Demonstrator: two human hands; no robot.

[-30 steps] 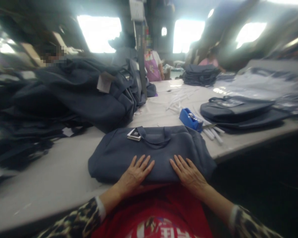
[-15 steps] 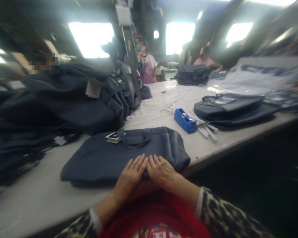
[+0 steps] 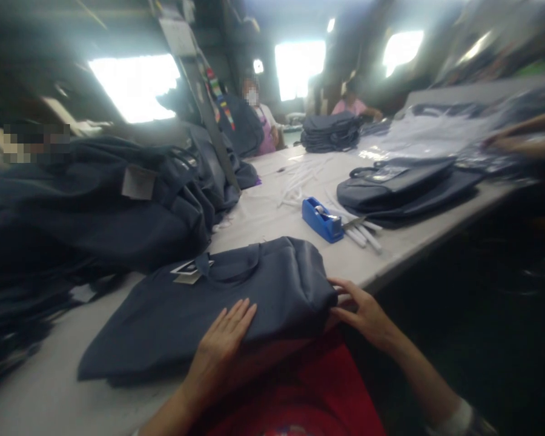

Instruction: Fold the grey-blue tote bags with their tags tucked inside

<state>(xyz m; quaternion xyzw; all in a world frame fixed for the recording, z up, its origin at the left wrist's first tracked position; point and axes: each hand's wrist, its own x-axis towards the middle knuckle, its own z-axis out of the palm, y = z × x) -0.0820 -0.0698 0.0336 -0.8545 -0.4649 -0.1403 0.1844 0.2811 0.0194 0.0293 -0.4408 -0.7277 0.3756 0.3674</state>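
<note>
Navy cloth lies under both of the person's hands. The left hand (image 3: 222, 345) rests open and flat on the near part of a folded navy bag (image 3: 163, 327), its fingers (image 3: 236, 315) slightly spread and pressing on top. The right hand (image 3: 361, 315) is curved around the bag's right end, with its fingers (image 3: 345, 290) against the folded edge; whether they pinch the cloth or only cup it, I cannot tell. The bag lies flat on a pale work table (image 3: 40, 393), near its edge and just in front of the person's red shirt (image 3: 290, 393). Its looped handles (image 3: 234, 270) lie on top, beside a small card tag (image 3: 188, 272). Past the right hand stand a blue tape dispenser (image 3: 320, 219) and a small blade (image 3: 354, 223), beside a few white strips (image 3: 367, 237). More white strips (image 3: 304, 178) lie farther along the table. To the left rises a heaped pile of navy bags (image 3: 104, 206); to the right lie two flat bags (image 3: 399, 186). Beyond them are a stacked pile of bags (image 3: 329, 133) and transparent plastic sheeting (image 3: 427, 134), where a co-worker's hand (image 3: 513, 138) reaches in from the right edge. Two seated co-workers (image 3: 254, 103) sit at the far end.
</note>
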